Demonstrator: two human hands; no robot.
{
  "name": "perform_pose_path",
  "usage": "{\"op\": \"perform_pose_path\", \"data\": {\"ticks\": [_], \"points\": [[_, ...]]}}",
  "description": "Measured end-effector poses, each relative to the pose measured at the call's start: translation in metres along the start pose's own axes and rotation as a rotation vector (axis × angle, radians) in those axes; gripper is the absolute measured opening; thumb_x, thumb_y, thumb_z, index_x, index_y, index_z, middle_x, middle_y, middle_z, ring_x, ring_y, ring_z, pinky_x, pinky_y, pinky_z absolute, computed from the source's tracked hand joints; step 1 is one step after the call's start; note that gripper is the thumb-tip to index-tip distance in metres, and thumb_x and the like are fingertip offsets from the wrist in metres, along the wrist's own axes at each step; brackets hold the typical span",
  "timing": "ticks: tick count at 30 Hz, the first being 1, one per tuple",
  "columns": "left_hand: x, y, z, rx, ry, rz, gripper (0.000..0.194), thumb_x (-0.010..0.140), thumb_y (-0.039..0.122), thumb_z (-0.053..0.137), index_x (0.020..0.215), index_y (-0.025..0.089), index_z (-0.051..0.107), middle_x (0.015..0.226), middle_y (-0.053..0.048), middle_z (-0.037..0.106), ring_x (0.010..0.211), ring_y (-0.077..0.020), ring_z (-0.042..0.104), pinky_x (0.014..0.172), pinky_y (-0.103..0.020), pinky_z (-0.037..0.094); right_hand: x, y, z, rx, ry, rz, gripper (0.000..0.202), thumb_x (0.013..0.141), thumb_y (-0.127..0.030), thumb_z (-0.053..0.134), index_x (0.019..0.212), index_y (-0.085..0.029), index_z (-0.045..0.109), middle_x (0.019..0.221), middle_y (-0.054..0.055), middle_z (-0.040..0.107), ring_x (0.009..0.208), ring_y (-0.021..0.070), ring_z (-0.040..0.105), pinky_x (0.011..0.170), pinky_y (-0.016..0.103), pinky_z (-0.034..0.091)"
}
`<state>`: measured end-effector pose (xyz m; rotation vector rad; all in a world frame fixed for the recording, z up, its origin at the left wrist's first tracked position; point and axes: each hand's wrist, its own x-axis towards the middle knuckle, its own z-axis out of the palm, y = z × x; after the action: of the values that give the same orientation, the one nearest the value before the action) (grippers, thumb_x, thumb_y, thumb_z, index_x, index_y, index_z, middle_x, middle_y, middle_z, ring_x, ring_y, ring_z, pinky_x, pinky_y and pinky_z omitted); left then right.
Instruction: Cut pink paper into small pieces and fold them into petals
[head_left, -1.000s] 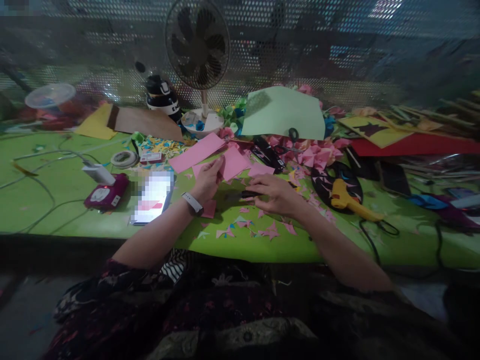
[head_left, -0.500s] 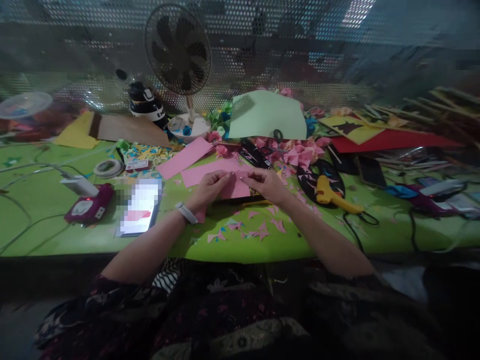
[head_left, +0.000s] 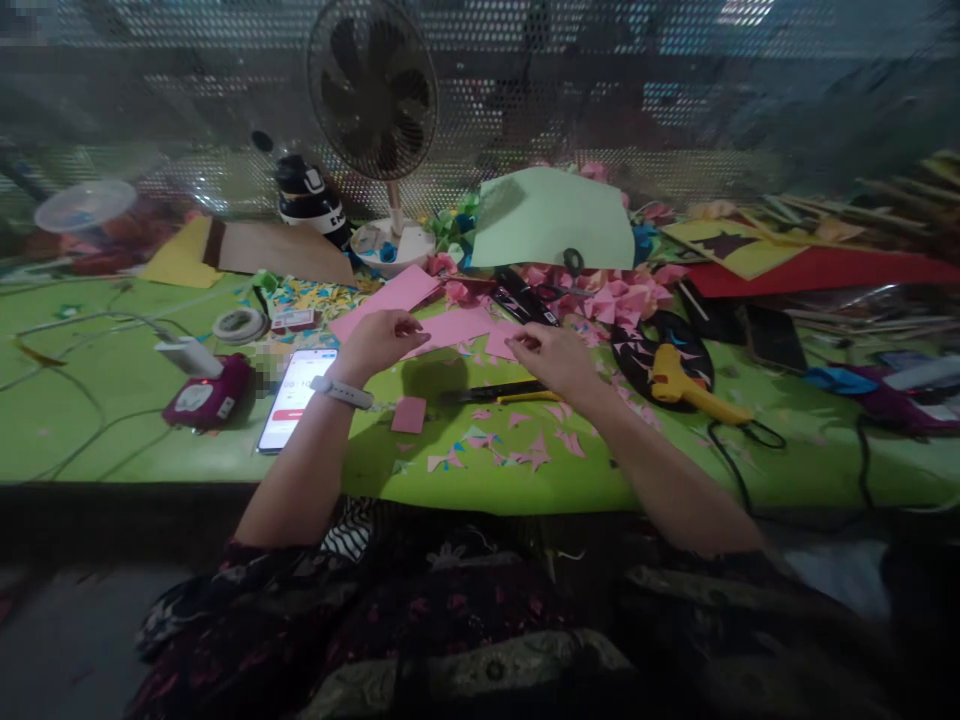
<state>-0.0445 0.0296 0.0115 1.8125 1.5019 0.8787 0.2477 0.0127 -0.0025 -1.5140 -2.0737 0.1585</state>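
My left hand (head_left: 381, 342), with a watch on its wrist, hovers at the left end of a pink paper strip (head_left: 457, 328), its thumb and fingertips apart. My right hand (head_left: 559, 362) pinches the edge of a smaller pink paper piece (head_left: 500, 341) beside the strip's right end. Another pink sheet (head_left: 401, 292) lies behind my left hand. Between my forearms are a small pink square (head_left: 409, 414) and a dark, yellow-edged cutting tool (head_left: 510, 391).
Pink scraps (head_left: 532, 452) litter the green table (head_left: 450, 490). A lit phone (head_left: 289, 425) and purple power block (head_left: 210, 395) stand left; a yellow glue gun (head_left: 686, 388) lies right. Behind are a fan (head_left: 373, 90), scissors (head_left: 573, 262) and pink paper flowers (head_left: 619, 300).
My hands have moved apart, the left one up and leftward. The pink paper between them has shifted, and the cutting tool and small square now show more fully. The view has shifted slightly.
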Motion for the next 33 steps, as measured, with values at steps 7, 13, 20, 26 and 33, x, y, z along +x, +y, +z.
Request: {"op": "perform_pose_path", "data": {"ticks": [7, 13, 20, 26, 33], "points": [[0.011, -0.019, 0.010, 0.448, 0.066, -0.071, 0.048, 0.066, 0.041, 0.082, 0.102, 0.013, 0.069, 0.111, -0.021, 0.063, 0.116, -0.0408, 0.053, 0.098, -0.047, 0.042, 0.002, 0.004, 0.000, 0.017, -0.041, -0.026, 0.022, 0.087, -0.030, 0.059, 0.089, -0.018, 0.077, 0.084, 0.007, 0.078, 0.070, 0.0202, 0.067, 0.064, 0.031, 0.045], [0.015, -0.026, 0.008, 0.327, 0.042, -0.078, 0.044, 0.056, 0.042, 0.088, 0.085, 0.018, 0.065, 0.094, -0.011, 0.061, 0.100, -0.0322, 0.058, 0.088, -0.040, 0.046, 0.002, 0.004, 0.001, 0.081, -0.056, -0.041, 0.022, 0.087, -0.030, 0.059, 0.090, -0.018, 0.077, 0.082, 0.006, 0.077, 0.067, 0.0183, 0.065, 0.061, 0.028, 0.045], [0.008, -0.005, 0.011, -0.307, 0.068, -0.187, 0.050, 0.046, 0.029, 0.094, 0.085, 0.017, 0.064, 0.082, -0.004, 0.066, 0.078, -0.0196, 0.061, 0.065, -0.027, 0.045, 0.001, 0.008, 0.005, 0.090, 0.000, -0.151, 0.023, 0.090, -0.028, 0.057, 0.096, -0.018, 0.077, 0.088, 0.008, 0.077, 0.071, 0.0187, 0.067, 0.065, 0.030, 0.050], [-0.006, 0.027, 0.041, -0.996, 0.047, -0.295, 0.029, 0.064, 0.025, 0.088, 0.085, 0.014, 0.071, 0.078, -0.003, 0.072, 0.064, -0.0111, 0.064, 0.056, -0.021, 0.049, -0.009, -0.006, 0.007, 0.079, 0.053, -0.381, 0.044, 0.095, -0.027, 0.057, 0.138, -0.020, 0.060, 0.104, 0.008, 0.076, 0.081, 0.0180, 0.069, 0.070, 0.029, 0.055], [-0.020, 0.040, 0.063, -1.045, 0.011, -0.326, 0.025, 0.066, 0.028, 0.090, 0.081, 0.014, 0.076, 0.083, -0.005, 0.077, 0.071, -0.0122, 0.069, 0.061, -0.020, 0.053, -0.012, -0.013, 0.009, -0.129, 0.082, -0.510, 0.037, 0.100, -0.025, 0.054, 0.136, -0.025, 0.063, 0.094, 0.006, 0.076, 0.076, 0.0157, 0.067, 0.061, 0.025, 0.048]]}}
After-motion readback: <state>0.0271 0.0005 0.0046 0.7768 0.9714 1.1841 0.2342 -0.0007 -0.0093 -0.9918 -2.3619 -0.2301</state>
